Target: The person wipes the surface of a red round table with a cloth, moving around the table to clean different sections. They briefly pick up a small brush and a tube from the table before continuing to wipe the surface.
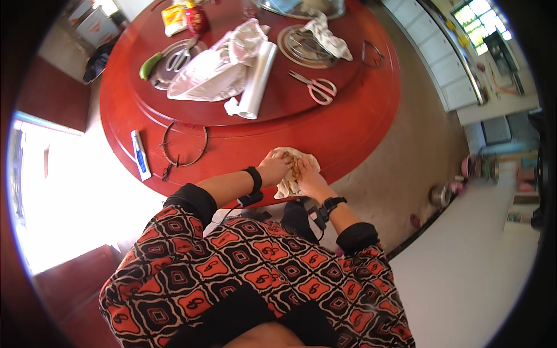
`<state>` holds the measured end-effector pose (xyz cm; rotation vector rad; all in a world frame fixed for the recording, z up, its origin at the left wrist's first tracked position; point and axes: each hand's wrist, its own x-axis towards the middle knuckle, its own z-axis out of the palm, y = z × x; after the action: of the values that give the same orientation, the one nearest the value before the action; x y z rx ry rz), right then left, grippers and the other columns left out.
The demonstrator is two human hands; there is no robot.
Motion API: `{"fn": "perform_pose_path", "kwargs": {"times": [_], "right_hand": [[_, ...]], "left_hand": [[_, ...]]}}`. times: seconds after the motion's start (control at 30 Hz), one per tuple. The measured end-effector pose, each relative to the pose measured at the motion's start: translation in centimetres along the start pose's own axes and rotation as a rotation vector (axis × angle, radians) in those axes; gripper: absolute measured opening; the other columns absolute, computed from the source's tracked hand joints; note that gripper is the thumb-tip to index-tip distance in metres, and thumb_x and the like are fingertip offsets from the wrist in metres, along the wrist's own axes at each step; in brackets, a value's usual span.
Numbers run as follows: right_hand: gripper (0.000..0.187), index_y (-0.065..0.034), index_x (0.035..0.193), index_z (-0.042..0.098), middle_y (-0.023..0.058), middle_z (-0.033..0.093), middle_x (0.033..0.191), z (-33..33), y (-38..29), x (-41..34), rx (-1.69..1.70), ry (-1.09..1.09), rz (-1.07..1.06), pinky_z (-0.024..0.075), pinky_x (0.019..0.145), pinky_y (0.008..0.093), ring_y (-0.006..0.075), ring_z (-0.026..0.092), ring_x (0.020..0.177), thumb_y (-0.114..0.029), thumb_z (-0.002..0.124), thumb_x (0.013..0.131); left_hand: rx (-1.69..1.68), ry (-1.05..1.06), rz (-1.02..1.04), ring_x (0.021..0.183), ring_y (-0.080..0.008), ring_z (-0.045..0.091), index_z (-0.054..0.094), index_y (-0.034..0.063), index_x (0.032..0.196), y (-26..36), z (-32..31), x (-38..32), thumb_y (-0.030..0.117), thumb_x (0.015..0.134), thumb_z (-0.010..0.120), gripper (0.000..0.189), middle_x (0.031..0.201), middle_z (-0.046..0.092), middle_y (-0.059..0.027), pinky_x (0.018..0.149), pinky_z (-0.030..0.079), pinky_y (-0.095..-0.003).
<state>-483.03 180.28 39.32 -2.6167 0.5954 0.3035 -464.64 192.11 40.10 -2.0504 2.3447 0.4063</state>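
Close to the near edge of the round red table [243, 141], a crumpled cream cloth [290, 190] lies under both hands. My left hand [276, 168] grips it from the left, fingers bent into the folds. From the right, my right hand [310, 177] presses and gathers the same cloth, its fingertips beside those of the left. The bunched fabric hides some of the fingertips. Part of the cloth sticks out past the fingers and hangs toward the table's rim.
Scissors with pink handles [322, 90], a plastic film roll [257, 82] and a pale cloth bundle [217, 74] lie on the raised turntable. A green vegetable [150, 66] rests near white-handled scissors [179, 57]. Left of my arm are a metal ring [177, 164] and a white-and-blue tube [140, 155].
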Motion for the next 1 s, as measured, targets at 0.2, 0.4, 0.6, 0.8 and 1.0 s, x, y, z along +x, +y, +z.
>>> {"fn": "perform_pose_path", "kwargs": {"times": [0.2,0.4,0.6,0.8,1.0], "right_hand": [[0.057,0.0032,0.154,0.039,0.024,0.034,0.162,-4.2,9.1,1.8,-0.019,0.041,0.104,0.036,0.119,0.0455,0.0416,0.038,0.146,-0.026,0.042,0.105],[0.053,0.0033,0.15,0.045,0.0244,0.039,0.159,-10.8,22.3,6.9,-0.058,0.086,0.055,0.0366,0.119,0.0442,0.0395,0.04,0.145,-0.024,0.043,0.105],[0.045,0.0046,0.141,0.054,0.0228,0.047,0.153,-20.7,35.0,14.5,-0.035,0.141,-0.066,0.0395,0.117,0.0437,0.0381,0.045,0.141,-0.018,0.049,0.103],[0.045,0.003,0.141,0.054,0.0185,0.05,0.151,-26.5,40.7,23.1,-0.054,0.161,-0.146,0.0416,0.116,0.0428,0.034,0.046,0.141,-0.02,0.048,0.103],[0.047,0.0032,0.142,0.053,0.018,0.047,0.155,-27.5,41.3,26.1,-0.121,0.232,-0.143,0.0372,0.119,0.0433,0.0319,0.042,0.146,-0.023,0.042,0.104]], "left_hand": [[-0.019,-0.047,0.0,0.136,-0.0293,0.047,0.06,0.0126,0.143,1.5,-3.0,11.3,0.02,0.088,0.063,0.055,0.146,0.056,-0.0023,0.113,0.038,-0.0513],[0.028,0.013,-0.048,0.133,-0.0288,0.048,0.06,0.0131,0.143,1.0,-5.3,25.7,0.021,0.09,0.062,0.053,0.143,0.058,-0.0018,0.112,0.038,-0.0479],[0.005,0.053,-0.244,0.132,-0.0274,0.049,0.062,0.0131,0.137,-0.2,-8.2,41.0,0.024,0.089,0.063,0.049,0.141,0.059,-0.0011,0.108,0.04,-0.0461],[-0.143,0.041,-0.419,0.136,-0.0303,0.045,0.058,0.0131,0.142,-3.4,-10.9,49.9,0.025,0.092,0.062,0.051,0.144,0.054,-0.0021,0.109,0.041,-0.0477],[-0.276,0.104,-0.6,0.135,-0.0319,0.043,0.052,0.0142,0.148,-3.1,-12.0,52.7,0.024,0.093,0.062,0.056,0.148,0.049,-0.0027,0.11,0.04,-0.0488]]}}
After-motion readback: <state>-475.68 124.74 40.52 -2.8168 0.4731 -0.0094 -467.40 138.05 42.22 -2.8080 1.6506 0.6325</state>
